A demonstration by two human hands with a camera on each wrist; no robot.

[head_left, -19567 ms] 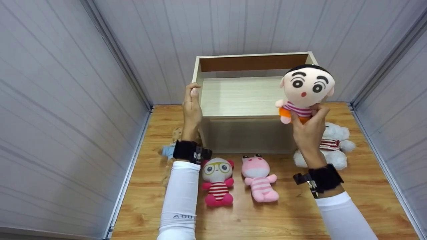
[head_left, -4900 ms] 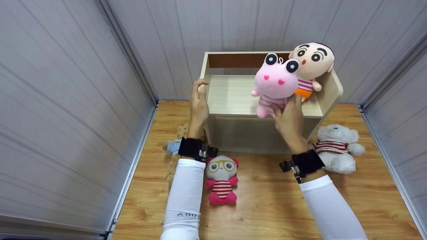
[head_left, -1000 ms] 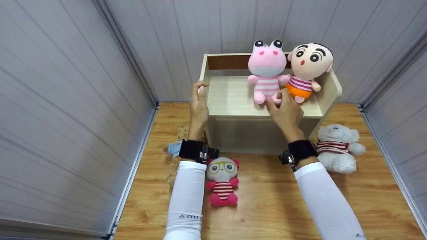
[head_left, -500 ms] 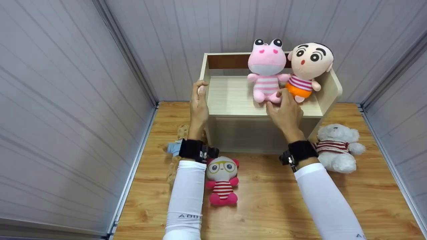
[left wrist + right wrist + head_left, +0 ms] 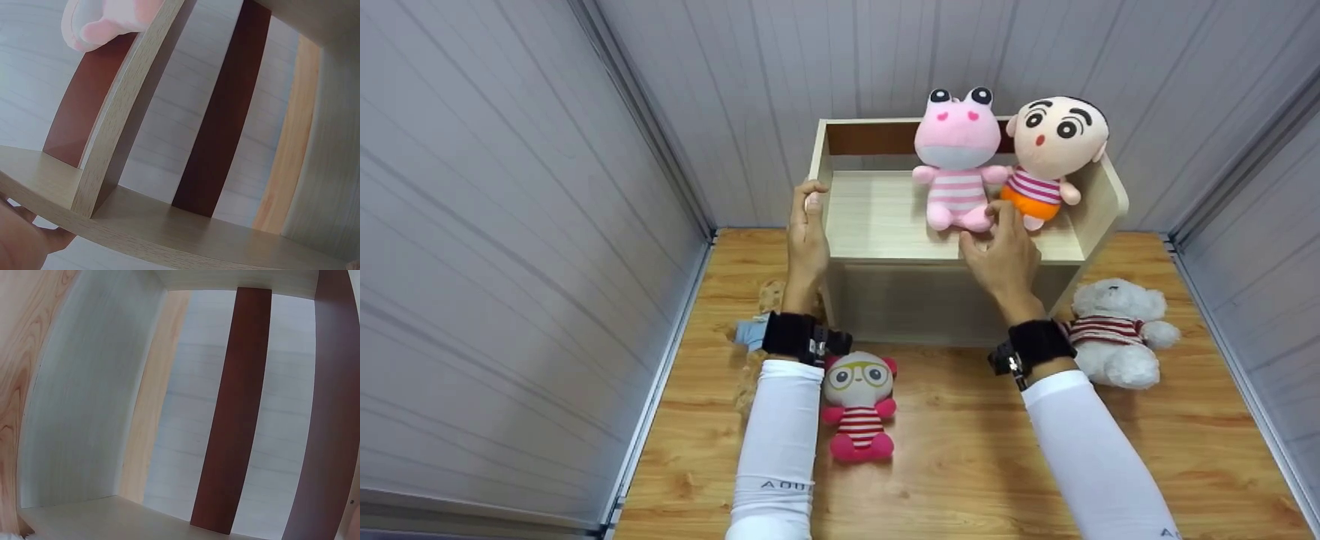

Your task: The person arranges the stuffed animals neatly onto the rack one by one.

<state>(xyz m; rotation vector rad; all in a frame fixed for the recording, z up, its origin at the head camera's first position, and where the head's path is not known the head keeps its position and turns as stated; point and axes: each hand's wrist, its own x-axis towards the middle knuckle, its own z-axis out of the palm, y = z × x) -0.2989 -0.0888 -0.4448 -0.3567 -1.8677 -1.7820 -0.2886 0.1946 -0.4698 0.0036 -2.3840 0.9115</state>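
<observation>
My left hand (image 5: 808,236) grips the front edge of the left side panel of a small pale wooden shelf (image 5: 877,217). A pink frog plush toy (image 5: 958,187) with a striped body sits upright on the upper board. My right hand (image 5: 1003,251) is at its foot, thumb in front and curled fingers beside the leg, pinching there. To its right a boy doll plush (image 5: 1057,142) in orange shorts leans back by the right panel. In the left wrist view part of the frog plush toy (image 5: 112,22) shows above the board, and the left hand (image 5: 22,242) lies outside the panel.
On the wooden floor lie a panda plush (image 5: 860,409) with yellow glasses, a white bear plush (image 5: 1117,337) at right, and a brown plush in blue (image 5: 751,334) partly behind the left arm. Grey walls enclose the area. Brown slats (image 5: 236,405) cross the shelf's back.
Earlier the right hand held the boy doll, then brought the frog from the floor to the shelf. In the last second the frog shifted slightly left; the left hand stayed on the panel.
</observation>
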